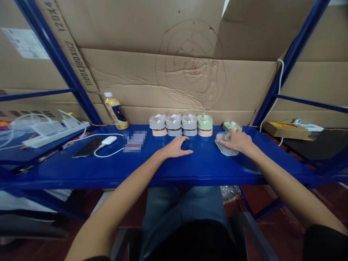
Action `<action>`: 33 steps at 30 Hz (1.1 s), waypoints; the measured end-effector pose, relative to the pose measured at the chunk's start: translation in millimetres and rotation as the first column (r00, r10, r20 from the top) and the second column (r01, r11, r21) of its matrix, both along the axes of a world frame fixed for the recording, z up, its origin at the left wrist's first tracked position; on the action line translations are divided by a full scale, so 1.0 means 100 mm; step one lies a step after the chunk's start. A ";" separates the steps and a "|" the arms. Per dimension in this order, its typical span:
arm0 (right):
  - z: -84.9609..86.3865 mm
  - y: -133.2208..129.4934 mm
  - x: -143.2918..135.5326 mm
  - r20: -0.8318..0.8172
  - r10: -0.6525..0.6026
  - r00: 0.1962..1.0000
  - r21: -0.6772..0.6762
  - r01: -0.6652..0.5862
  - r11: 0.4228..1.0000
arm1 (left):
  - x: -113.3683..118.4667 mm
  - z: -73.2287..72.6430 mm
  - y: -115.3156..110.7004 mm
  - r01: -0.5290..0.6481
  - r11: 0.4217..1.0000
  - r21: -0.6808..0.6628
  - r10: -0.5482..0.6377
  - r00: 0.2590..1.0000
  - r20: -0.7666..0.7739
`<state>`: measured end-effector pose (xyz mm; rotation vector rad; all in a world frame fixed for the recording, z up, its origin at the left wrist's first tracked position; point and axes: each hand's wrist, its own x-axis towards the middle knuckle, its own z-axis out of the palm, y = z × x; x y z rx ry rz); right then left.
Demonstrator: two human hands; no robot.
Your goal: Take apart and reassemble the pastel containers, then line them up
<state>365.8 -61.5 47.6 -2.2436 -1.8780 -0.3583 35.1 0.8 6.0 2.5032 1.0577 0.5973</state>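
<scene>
My right hand (237, 140) is closed over a small rounded grey case with a clear cover (227, 148), which sits on the blue shelf at the right. Just behind it lies a similar green case (227, 125), partly hidden by my fingers. My left hand (178, 146) rests near the middle of the shelf, thumb and fingers apart, holding nothing. Beyond that hand stands a row of such cases stacked in twos: grey ones (157, 121) on top to the left and a green one (204, 121) at the right end, over peach and grey lower ones.
On the left are a yellow bottle (116, 112), a black phone (89, 147), a white charger with cable (109, 140), a blurred-out item (135, 141) and a power strip (57, 134). Cardboard (130, 72) backs the blue shelf (163, 170). An opened box (288, 130) lies far right.
</scene>
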 end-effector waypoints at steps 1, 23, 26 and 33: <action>0.00 0.02 -0.03 -0.032 0.010 0.999 -0.065 -0.012 0.998 | 0.00 0.00 0.00 0.006 1.000 -0.009 -0.006 1.000 0.030; -0.27 0.51 -0.08 -0.531 0.610 0.589 0.330 -0.519 0.789 | -0.01 0.02 0.03 0.175 0.984 0.040 -0.180 0.967 0.181; -0.27 0.50 -0.09 -0.536 0.604 0.589 0.302 -0.535 0.789 | -0.09 0.07 0.09 0.072 0.993 0.095 -0.093 0.964 0.250; -0.26 0.47 -0.10 -0.541 0.575 0.614 0.232 -0.548 0.804 | -0.28 0.16 0.16 -0.064 0.990 0.127 0.037 0.978 0.204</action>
